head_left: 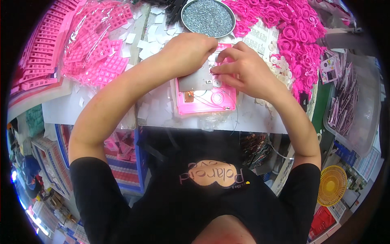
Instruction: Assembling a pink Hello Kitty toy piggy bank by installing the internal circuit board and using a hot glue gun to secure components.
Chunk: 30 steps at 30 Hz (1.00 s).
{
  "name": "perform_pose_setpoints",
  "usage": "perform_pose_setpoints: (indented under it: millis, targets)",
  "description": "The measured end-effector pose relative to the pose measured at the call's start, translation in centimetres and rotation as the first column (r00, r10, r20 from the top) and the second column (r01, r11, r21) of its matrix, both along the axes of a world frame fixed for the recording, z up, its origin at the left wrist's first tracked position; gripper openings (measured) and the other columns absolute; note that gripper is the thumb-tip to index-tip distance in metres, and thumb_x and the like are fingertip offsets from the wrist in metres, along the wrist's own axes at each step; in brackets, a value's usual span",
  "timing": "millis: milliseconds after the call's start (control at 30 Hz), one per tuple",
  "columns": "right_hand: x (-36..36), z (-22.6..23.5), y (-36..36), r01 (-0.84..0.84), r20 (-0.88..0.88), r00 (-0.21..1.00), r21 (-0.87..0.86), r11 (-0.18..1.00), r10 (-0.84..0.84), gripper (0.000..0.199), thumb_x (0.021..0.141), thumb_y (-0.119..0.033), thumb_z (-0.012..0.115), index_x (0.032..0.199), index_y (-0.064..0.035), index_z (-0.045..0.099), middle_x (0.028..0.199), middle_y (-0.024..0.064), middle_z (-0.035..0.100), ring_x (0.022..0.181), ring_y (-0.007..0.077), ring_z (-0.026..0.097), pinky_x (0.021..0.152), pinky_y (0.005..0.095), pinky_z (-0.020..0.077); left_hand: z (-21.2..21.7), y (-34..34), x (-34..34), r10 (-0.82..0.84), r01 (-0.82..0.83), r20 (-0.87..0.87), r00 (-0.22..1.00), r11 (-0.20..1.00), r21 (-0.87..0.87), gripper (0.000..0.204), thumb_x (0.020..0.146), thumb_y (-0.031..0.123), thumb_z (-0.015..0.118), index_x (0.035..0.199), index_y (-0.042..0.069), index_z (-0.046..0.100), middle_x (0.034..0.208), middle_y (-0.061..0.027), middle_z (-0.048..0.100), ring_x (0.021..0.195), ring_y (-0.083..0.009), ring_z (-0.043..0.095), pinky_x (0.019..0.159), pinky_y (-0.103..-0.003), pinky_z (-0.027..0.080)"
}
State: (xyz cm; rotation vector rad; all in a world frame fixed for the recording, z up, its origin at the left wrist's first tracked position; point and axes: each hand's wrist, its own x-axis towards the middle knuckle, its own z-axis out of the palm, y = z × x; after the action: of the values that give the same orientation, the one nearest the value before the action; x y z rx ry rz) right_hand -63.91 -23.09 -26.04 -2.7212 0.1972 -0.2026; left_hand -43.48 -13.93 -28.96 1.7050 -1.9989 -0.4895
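Note:
A shallow pink plastic casing (pixel 187 106) lies on the table in front of me, with thin wires and a round ring moulded inside. Across its middle sits a grey flat plate (pixel 195 83). My left hand (pixel 191 51) is closed over the casing's upper left part, its fingertips mostly hidden behind the knuckles. From the right, my right hand (pixel 243 68) reaches over the casing's side with bent fingers. Its fingertips come together at small parts beside the plate's edge. Whatever either hand pinches is too small or covered to name.
Behind the casing stands a round tray (pixel 208 18) of small metal screws. Pink rings (pixel 290 38) pile up at the right, beside white round pieces (pixel 279 67). Bagged pink keypad-like parts (pixel 95 49) lie left. A clear bin (pixel 353 101) holds printed pieces at far right.

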Motion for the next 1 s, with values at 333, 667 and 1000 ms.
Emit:
perform_pose_setpoints:
  millis: [333, 667, 1000]
  targets:
    - [0.1, -1.7, 2.7, 0.118, 0.180, 0.980, -0.155, 0.981, -0.090, 0.024, 0.080, -0.017, 0.073, 0.102, -0.0077, 0.073, 0.095, 0.0047, 0.064, 0.095, 0.0272, 0.056, 0.080, 0.0400, 0.0492, 0.9, 3.5, 2.9, 0.406, -0.428, -0.200, 0.892, 0.900, -0.081, 0.019, 0.089, 0.018, 0.066, 0.101, 0.003, 0.068, 0.089, -0.0125, 0.068, 0.079, -0.0268, 0.066, 0.071, -0.038, 0.052]
    - [-1.0, -0.5, 1.3, 0.151, 0.205, 0.968, -0.004, 0.989, -0.147, 0.028, 0.083, -0.018, 0.071, 0.110, -0.0089, 0.073, 0.103, 0.0062, 0.067, 0.102, 0.0283, 0.057, 0.085, 0.0399, 0.0491, -1.0, 2.2, 1.8, 0.381, -0.419, -0.214, 0.899, 0.892, -0.169, 0.023, 0.084, 0.021, 0.075, 0.097, 0.002, 0.072, 0.091, -0.0113, 0.069, 0.078, -0.0243, 0.065, 0.071, -0.034, 0.050]
    - [3.0, 0.1, 2.4, 0.251, 0.266, 0.895, 0.363, 0.897, -0.358, 0.019, 0.084, -0.026, 0.074, 0.090, -0.0078, 0.073, 0.076, 0.0106, 0.069, 0.070, 0.0281, 0.068, 0.064, 0.0365, 0.0522, 0.5, 3.4, -1.4, 0.282, -0.305, -0.133, 0.950, 0.928, -0.213, 0.017, 0.083, 0.015, 0.078, 0.089, 0.004, 0.068, 0.077, -0.0091, 0.069, 0.067, -0.0227, 0.066, 0.061, -0.034, 0.050]
